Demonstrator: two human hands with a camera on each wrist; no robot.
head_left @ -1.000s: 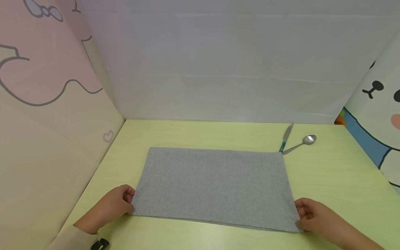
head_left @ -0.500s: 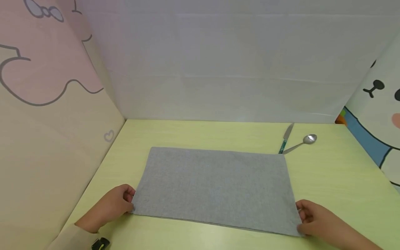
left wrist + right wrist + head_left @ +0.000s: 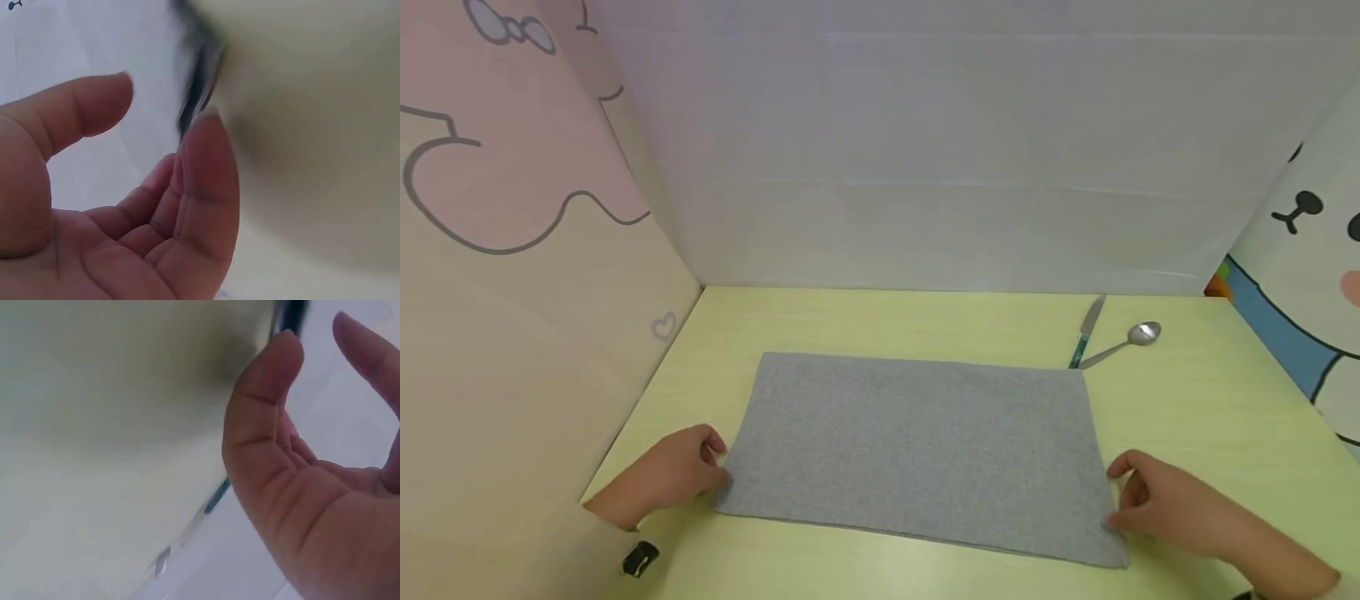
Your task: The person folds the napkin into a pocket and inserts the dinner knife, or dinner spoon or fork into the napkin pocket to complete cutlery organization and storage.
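A folded grey cloth lies flat and wide on the pale yellow table, its front edge slanting slightly. At its front left corner is my left hand, thumb tip over the cloth and fingers bent loosely. My right hand is at the opposite front corner, its thumb tip overlapping the cloth's edge. Both wrist views show thumb and fingers well apart with nothing pinched between them. The cloth's dark edge appears blurred just beyond the left fingertips.
Beyond the cloth's far right corner lie a green-handled knife and a metal spoon, handle ends close together. A white wall sheet closes off the back. Printed panels stand at both sides, the left panel near my left arm.
Both hands have loosened from the cloth's front corners and shifted slightly away from the front edge. Earlier, the cloth's front right corner moved a little toward me; now it lies still.
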